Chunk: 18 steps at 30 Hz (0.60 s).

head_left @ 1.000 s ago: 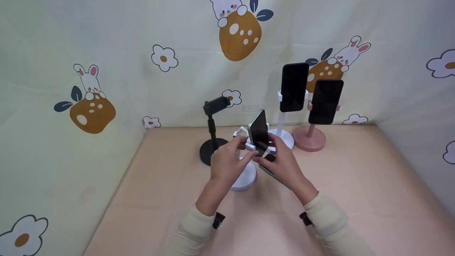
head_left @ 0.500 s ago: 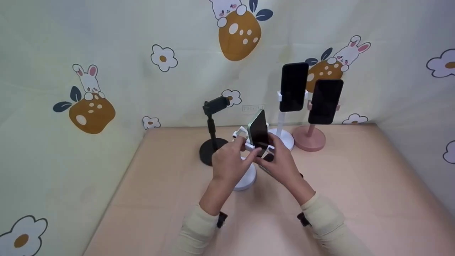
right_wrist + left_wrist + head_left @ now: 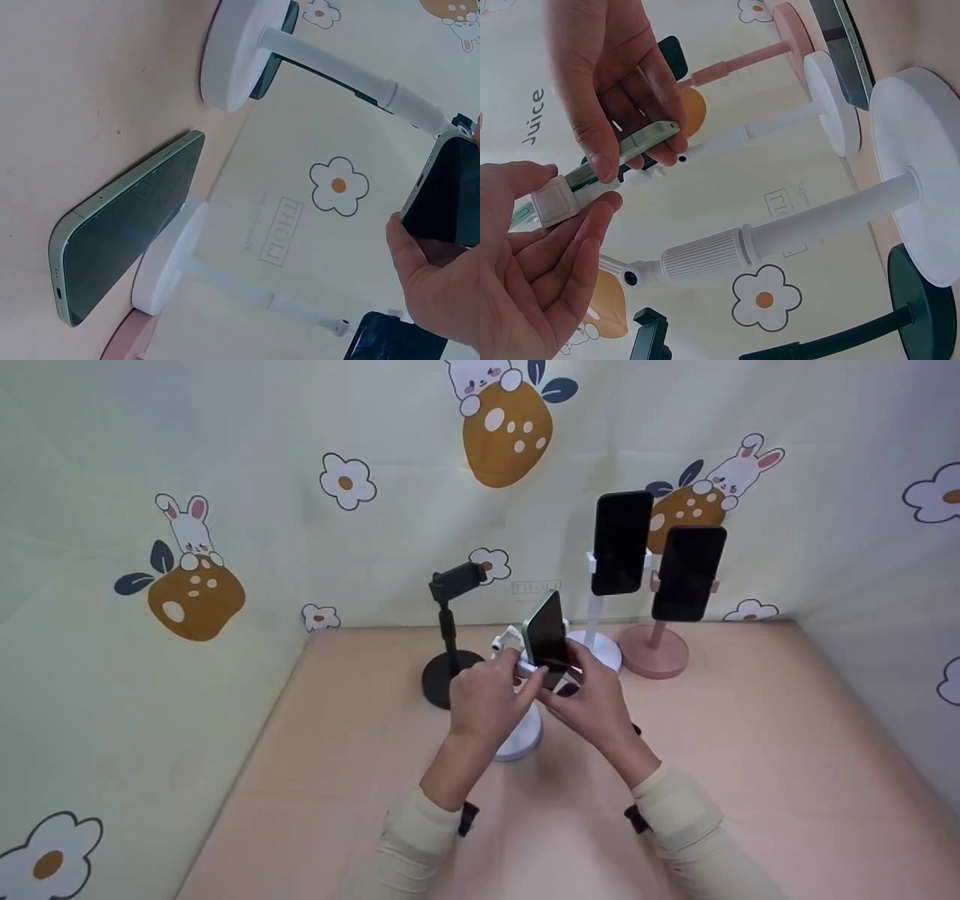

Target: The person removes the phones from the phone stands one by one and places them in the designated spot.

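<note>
In the head view, a pale green phone stands tilted at the head of a white phone stand. My left hand holds the stand's white clamp, its thumb on the clamp's end beside the phone. From the other side my right hand grips the phone's lower part between thumb and fingers, as the left wrist view also shows. The phone lies against the clamp, its upper half free above both hands. The stand's post is hidden behind my left hand in the head view.
A second green phone lies flat on the table under my right arm. Behind stand a black phone stand with a bare clamp, plus a white stand and a pink stand, each bearing a black phone. Printed cloth walls surround the table.
My left hand has shifted slightly to the right, its thumb closer over the clamp and phone. My right hand has edged a little inward. The phone stays nearly in place.
</note>
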### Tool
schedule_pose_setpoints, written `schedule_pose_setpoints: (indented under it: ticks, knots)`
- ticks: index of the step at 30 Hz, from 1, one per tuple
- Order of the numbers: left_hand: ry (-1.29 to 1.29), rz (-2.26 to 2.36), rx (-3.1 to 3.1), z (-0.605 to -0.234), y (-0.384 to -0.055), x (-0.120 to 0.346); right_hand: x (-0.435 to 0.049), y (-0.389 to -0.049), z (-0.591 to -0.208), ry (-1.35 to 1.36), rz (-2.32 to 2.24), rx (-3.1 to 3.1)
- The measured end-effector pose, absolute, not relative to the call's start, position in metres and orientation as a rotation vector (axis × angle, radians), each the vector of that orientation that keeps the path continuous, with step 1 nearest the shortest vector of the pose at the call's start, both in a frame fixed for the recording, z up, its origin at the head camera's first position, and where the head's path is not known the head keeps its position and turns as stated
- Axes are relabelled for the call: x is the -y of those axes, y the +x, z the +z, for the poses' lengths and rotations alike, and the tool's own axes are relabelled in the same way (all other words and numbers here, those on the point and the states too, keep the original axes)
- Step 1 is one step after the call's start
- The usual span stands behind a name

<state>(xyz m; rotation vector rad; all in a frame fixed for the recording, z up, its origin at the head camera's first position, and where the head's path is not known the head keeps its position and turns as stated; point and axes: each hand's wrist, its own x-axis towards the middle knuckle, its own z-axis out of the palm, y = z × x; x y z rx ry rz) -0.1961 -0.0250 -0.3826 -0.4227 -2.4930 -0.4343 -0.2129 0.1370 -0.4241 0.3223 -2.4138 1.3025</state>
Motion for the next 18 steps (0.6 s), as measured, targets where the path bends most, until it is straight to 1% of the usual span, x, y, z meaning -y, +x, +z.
schedule_pose_setpoints:
  ticks: [10, 18]
  knots:
    - [-0.445, -0.358, 2.455, -0.3801, -0.1962, 0.0245, -0.1383, -0.2147, -0.4225, 0.314, 1.253, 2.387]
    - [-0.455, -0.341, 2.450, -0.3794, -0.1958, 0.0234, -0.1406, -0.2164, -0.4214, 0.329, 1.306, 2.404]
